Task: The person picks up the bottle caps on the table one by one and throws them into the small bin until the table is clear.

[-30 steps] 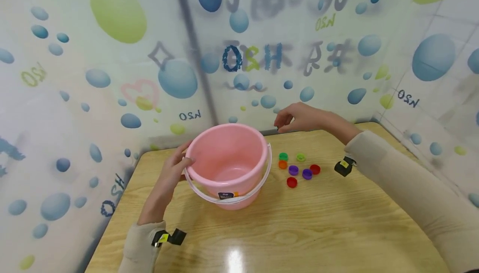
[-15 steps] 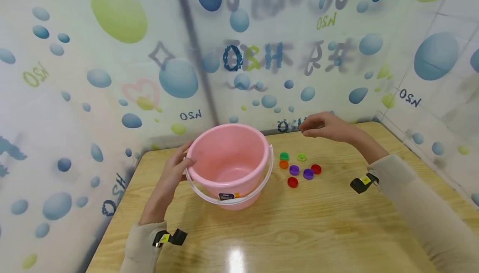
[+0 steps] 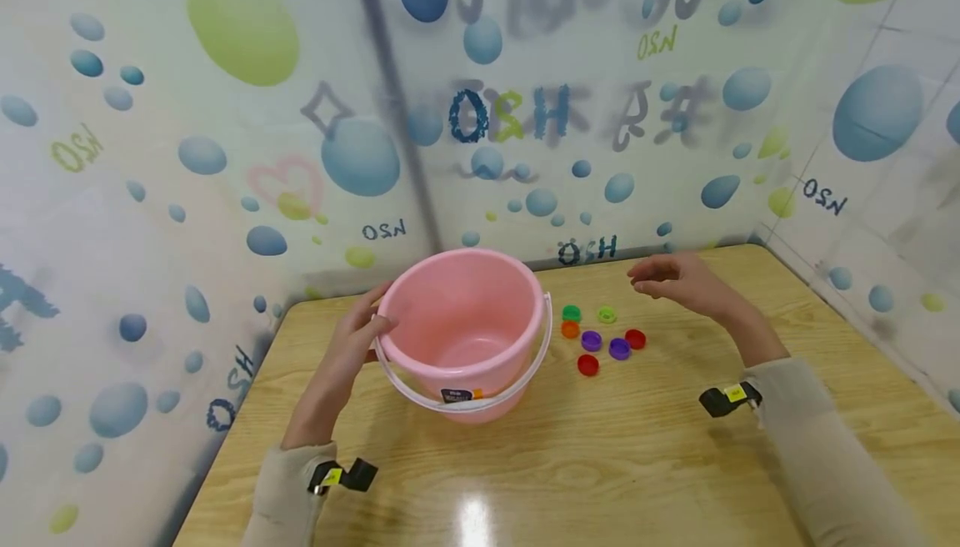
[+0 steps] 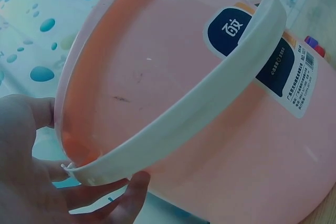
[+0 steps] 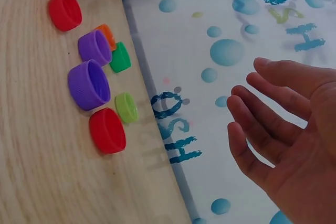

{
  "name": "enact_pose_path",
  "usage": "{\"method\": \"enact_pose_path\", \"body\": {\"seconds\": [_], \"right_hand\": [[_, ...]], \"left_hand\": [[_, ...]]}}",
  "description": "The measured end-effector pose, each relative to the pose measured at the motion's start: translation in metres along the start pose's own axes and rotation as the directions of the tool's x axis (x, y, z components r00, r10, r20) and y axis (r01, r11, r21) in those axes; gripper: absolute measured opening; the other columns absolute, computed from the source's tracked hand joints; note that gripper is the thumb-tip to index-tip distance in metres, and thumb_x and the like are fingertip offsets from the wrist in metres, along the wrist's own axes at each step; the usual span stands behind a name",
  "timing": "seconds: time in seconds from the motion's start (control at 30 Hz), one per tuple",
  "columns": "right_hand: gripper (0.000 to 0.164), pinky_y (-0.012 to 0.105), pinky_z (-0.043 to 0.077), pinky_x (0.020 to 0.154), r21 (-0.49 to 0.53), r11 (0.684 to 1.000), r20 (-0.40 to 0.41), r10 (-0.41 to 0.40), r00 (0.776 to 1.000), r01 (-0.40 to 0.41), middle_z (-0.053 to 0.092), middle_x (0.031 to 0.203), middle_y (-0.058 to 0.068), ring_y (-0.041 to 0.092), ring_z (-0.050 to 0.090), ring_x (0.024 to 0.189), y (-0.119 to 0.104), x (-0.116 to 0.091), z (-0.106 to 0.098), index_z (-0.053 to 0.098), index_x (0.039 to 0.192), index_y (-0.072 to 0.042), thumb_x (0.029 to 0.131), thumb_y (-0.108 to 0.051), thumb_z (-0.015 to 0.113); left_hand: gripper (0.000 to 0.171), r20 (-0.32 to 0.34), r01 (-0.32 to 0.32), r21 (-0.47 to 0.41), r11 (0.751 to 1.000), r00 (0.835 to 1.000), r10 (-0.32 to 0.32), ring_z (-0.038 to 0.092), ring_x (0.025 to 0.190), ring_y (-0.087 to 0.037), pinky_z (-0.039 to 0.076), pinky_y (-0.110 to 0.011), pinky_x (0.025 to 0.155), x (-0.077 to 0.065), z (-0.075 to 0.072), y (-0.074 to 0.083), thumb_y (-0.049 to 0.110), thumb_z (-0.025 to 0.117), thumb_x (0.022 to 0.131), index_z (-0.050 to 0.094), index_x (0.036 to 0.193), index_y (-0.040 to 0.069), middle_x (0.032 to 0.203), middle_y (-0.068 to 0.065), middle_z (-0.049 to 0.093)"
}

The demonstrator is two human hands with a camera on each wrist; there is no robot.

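Observation:
A pink plastic bucket (image 3: 461, 297) stands on the table, its mouth tilted toward the head view. My left hand (image 3: 348, 343) grips its left rim, thumb over the edge and fingers around the outside. In the left wrist view, those fingers lie beside the end of the white handle (image 4: 184, 121), which hangs down across the bucket's labelled front. To the right, my right hand (image 3: 678, 280) hovers with loosely bent fingers and holds nothing. Nearest it lie several bottle caps: light green (image 3: 607, 314), red (image 3: 636, 338), purple (image 3: 620, 348), orange (image 3: 570, 329) and green (image 3: 572, 313).
The wooden table (image 3: 570, 464) meets a wall (image 3: 525, 55) patterned with blue and green bubbles along its back edge. Another red cap (image 3: 588, 364) lies at the front of the group, close to the bucket's right side.
From beside the bucket's right rim, my right hand has drawn back to the right and slightly down, its fingers loosening. The left hand, bucket and caps have stayed put.

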State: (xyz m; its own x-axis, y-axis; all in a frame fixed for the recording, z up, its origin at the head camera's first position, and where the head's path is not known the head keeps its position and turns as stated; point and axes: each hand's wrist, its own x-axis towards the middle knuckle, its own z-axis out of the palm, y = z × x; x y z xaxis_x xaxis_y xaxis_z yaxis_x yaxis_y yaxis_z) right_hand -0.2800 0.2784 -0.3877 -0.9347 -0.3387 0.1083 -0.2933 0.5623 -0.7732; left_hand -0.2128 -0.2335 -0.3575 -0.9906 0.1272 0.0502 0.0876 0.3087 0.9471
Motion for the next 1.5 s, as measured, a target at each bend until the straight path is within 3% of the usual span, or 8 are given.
{"method": "enact_pose_path", "body": {"seconds": [0.2,0.43,0.67,0.97,1.23,1.37,1.5], "right_hand": [[0.033,0.025,0.058,0.086,0.045,0.999,-0.014,0.0,1.0,0.001,0.071,0.121,0.02,0.005,0.067,0.096,0.012,-0.002,0.01,0.068,0.128,-0.005,0.102,-0.025,0.066],[0.035,0.021,0.057,0.084,0.077,0.997,-0.046,-0.013,0.999,0.016,0.068,0.125,0.027,0.011,0.069,0.099,0.02,-0.003,0.019,0.066,0.128,-0.001,0.102,-0.023,0.066],[0.038,0.02,0.056,0.084,0.085,0.996,-0.053,0.031,0.998,-0.027,0.068,0.126,0.024,0.018,0.07,0.102,0.032,-0.009,0.023,0.065,0.13,0.001,0.102,-0.025,0.066],[0.044,0.018,0.054,0.087,0.094,0.992,0.002,0.079,0.997,-0.078,0.067,0.13,0.023,0.006,0.065,0.102,0.044,-0.009,0.028,0.063,0.133,0.004,0.101,-0.026,0.067],[0.044,0.022,0.055,0.09,0.054,0.995,0.137,0.077,0.988,-0.085,0.065,0.132,0.026,0.03,0.066,0.115,0.05,-0.006,0.033,0.061,0.134,0.006,0.098,-0.02,0.068],[0.046,0.022,0.051,0.096,0.03,0.995,0.163,0.085,0.983,-0.091,0.066,0.135,0.024,0.037,0.063,0.124,0.052,-0.007,0.034,0.062,0.135,0.004,0.097,-0.021,0.069],[0.047,0.017,0.049,0.096,0.07,0.991,0.175,0.099,0.98,-0.112,0.064,0.138,0.024,0.04,0.059,0.13,0.057,-0.008,0.036,0.06,0.137,0.003,0.097,-0.019,0.07]], "left_hand": [[0.059,-0.004,-0.001,0.002,1.0,1.0,0.001,0.069,0.105,-0.02,0.059,-0.03,0.08,0.0,-0.001,0.0,0.024,0.054,0.101,0.041,0.159,0.024,0.149,-0.019,0.055],[0.059,-0.003,0.001,-0.003,1.0,1.0,-0.001,0.069,0.106,-0.02,0.059,-0.03,0.081,0.0,-0.002,-0.001,0.023,0.054,0.102,0.041,0.159,0.024,0.149,-0.019,0.055],[0.058,0.0,-0.001,0.008,1.0,1.0,0.001,0.069,0.106,-0.021,0.059,-0.029,0.08,0.003,0.001,-0.001,0.024,0.053,0.102,0.041,0.159,0.024,0.148,-0.02,0.056],[0.059,-0.012,0.018,0.018,1.0,1.0,-0.018,0.066,0.109,-0.026,0.058,-0.03,0.081,0.0,0.0,0.002,0.026,0.053,0.101,0.041,0.159,0.027,0.148,-0.018,0.055],[0.058,-0.009,0.015,0.015,1.0,1.0,-0.015,0.066,0.108,-0.025,0.059,-0.03,0.082,0.0,0.0,0.001,0.026,0.053,0.101,0.042,0.158,0.026,0.148,-0.017,0.056],[0.059,-0.01,0.017,0.005,1.0,1.0,-0.017,0.067,0.105,-0.023,0.059,-0.03,0.081,0.0,0.0,0.001,0.025,0.053,0.101,0.041,0.158,0.026,0.147,-0.018,0.056],[0.058,-0.008,0.011,0.003,1.0,1.0,-0.011,0.067,0.104,-0.023,0.059,-0.03,0.08,0.0,0.0,0.0,0.025,0.053,0.101,0.042,0.158,0.026,0.147,-0.018,0.056]]}}
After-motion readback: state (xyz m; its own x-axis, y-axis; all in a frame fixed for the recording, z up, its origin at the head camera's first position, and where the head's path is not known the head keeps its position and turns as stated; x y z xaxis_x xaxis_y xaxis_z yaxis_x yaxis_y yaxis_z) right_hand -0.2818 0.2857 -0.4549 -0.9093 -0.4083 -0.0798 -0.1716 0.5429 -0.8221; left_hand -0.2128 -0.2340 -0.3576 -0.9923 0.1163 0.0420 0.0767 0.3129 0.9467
